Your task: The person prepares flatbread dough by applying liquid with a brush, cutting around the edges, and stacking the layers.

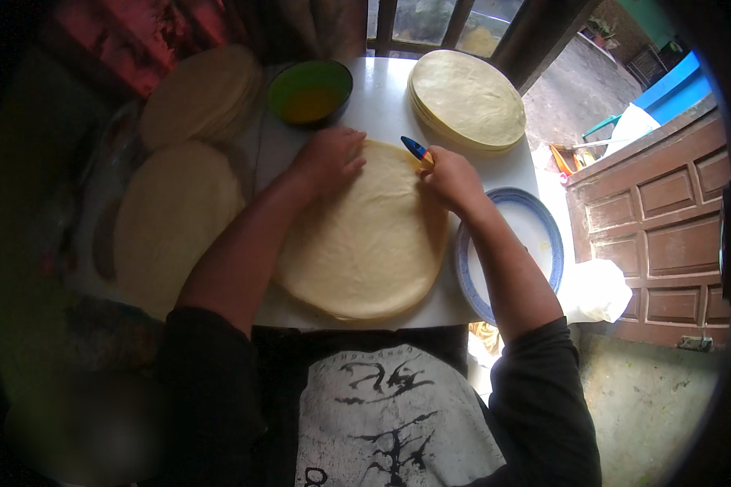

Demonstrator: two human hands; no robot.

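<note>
A large round stack of pale, thin dough sheets lies on the table in front of me. My left hand rests at its far left edge, thumb and fingers apart. At the far right edge, my right hand is closed around a blue-handled tool. The handle's tip points up and to the left; its working end is hidden by my fingers and cannot be made out. Just beyond my left hand stands a dark bowl, green inside, with yellow liquid in it.
Another stack of round sheets sits at the far right of the white table. Two more piles, one far and one nearer, lie at left. A blue-rimmed plate is under my right forearm. A brown panelled door stands right.
</note>
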